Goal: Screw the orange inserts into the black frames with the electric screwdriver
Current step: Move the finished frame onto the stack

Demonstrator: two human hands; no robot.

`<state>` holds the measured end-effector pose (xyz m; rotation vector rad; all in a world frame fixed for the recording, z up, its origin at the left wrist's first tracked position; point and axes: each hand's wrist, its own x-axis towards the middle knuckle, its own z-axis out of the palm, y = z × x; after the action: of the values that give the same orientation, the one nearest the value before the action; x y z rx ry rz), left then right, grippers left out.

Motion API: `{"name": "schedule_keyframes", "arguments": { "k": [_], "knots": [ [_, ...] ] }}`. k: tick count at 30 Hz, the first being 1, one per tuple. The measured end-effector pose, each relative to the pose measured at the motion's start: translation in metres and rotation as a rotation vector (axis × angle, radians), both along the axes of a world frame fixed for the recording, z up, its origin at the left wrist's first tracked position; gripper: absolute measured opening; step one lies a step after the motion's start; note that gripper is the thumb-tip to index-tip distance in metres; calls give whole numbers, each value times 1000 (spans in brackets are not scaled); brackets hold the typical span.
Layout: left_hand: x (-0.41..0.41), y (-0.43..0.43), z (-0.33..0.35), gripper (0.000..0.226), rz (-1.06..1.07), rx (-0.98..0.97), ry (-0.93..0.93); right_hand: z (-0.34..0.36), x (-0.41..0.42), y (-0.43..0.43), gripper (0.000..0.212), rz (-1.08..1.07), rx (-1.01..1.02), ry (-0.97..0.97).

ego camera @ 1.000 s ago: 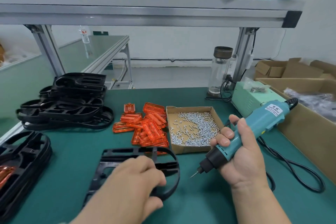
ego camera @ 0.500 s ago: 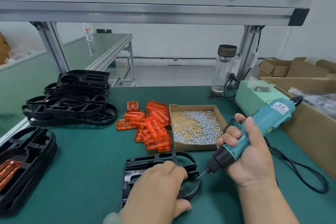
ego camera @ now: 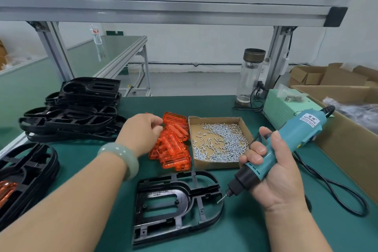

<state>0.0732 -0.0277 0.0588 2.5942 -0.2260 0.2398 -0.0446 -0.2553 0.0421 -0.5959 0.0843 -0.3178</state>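
Left hand [ego camera: 141, 133]: fingers curled over orange inserts [ego camera: 173, 149], grip unclear.
Right hand [ego camera: 276, 174]: grips electric screwdriver [ego camera: 302, 131], bit toward 8 o'clock.

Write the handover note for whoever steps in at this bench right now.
Left hand: on the pile of orange inserts, fingers curled; whether it holds one, cannot tell.
Right hand: grips the electric screwdriver, bit by the black frame lying on the green mat.
Box of screws behind the frame.
Done: frame laid out, no insert in it.
Left: seat an insert, drive the screws; stack of bare frames waits.
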Motion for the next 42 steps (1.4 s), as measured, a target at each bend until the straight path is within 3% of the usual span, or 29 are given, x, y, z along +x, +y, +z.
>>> {"name": "schedule_keyframes", "arguments": {
  "k": [3, 5, 8, 10, 14, 17, 20, 23, 27, 29, 34, 36, 39, 42],
  "knots": [
    [17, -9, 2, 33, -79, 128, 77, 0, 0, 1, 18, 6, 2, 3],
    [23, -14, 2, 26, -11, 237, 96, -1, 0, 0, 19, 6, 1, 3],
    [19, -22, 3, 53, 149, 347, 272, -1, 2, 0, 18, 8, 5, 0],
    [15, -28, 0, 54, 172, 286, 356, -1, 2, 1, 17, 13, 6, 0],
    [8, -29, 0, 42, 134, 21, 377, -1, 1, 2, 18, 16, 1, 2],
    [-4, -23, 6, 25, 109, -432, 316, -1, 1, 2, 17, 20, 9, -3],
    [-25, -20, 17, 6, 86, -981, 457, 0, 1, 3, 18, 17, 8, -4],
    [-49, -18, 26, 20, 18, -1278, 594, 0, 0, 4, 18, 18, 4, -11],
    [-77, -12, 25, 43, -159, -1389, 701, 0, 0, 4, 18, 24, 0, -16],
    [-84, -7, 20, 47, -223, -1336, 692, 0, 0, 4, 18, 26, -6, -17],
    [-90, 1, 10, 27, -157, -941, 420, -1, 0, 5, 19, 35, -14, -22],
    [-91, 2, 7, 30, -152, -837, 384, -1, 0, 6, 19, 39, -17, -27],
    [-90, 5, 4, 33, -125, -614, 389, -1, 0, 6, 19, 38, -24, -33],
    [-91, 8, 7, 48, -177, -624, 517, -1, 0, 6, 19, 38, -32, -34]
  ]
}}
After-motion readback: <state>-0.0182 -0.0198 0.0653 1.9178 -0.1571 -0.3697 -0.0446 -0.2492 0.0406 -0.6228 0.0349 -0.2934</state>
